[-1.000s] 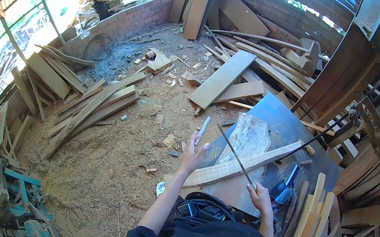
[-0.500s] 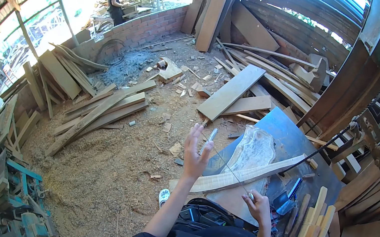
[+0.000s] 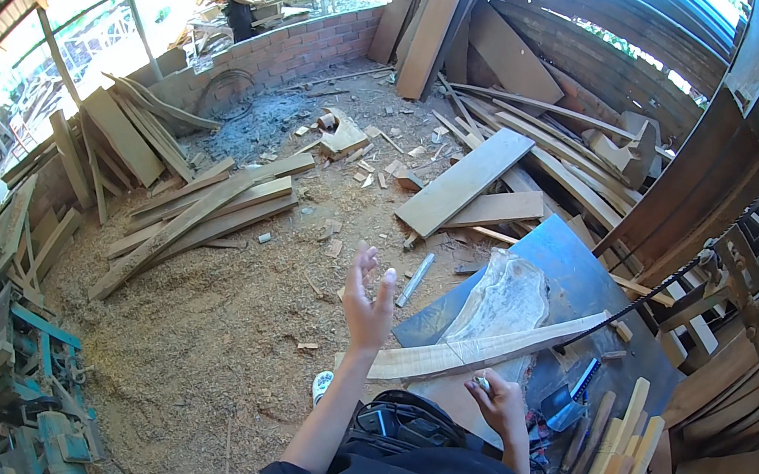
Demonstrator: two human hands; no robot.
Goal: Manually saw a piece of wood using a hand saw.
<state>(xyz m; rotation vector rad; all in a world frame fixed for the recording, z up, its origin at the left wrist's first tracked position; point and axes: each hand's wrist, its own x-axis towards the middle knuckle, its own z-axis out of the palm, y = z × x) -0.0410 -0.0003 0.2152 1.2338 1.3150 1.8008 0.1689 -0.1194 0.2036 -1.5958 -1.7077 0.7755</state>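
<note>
My left hand [image 3: 369, 305] is raised in front of me, its fingers loosely bent and apart, with nothing visible in it. My right hand [image 3: 501, 405] is closed around something small [image 3: 483, 383] at its fingertips, too small to name. A faint thin line rises from there toward a long, slightly curved plank [image 3: 510, 345]. That plank lies across a bluish metal sheet [image 3: 561, 256], over a pale, irregular wood slab [image 3: 504, 296]. Just beyond my left hand, a silvery tube [image 3: 416, 280] lies on the ground.
Right of my right hand are a dark blue tool [image 3: 561, 406] and several wooden sticks [image 3: 629, 442]. Boards [image 3: 467, 183] and stacked beams [image 3: 204, 222] lie ahead on sawdust. A teal machine [image 3: 62, 450] stands at left. Beyond a brick wall [image 3: 296, 54] a person [image 3: 239, 3] stands.
My left hand has moved left and slightly down, away from the tube. My right hand has shifted slightly left and up. The thin line that stretched between my hands now shows only faintly.
</note>
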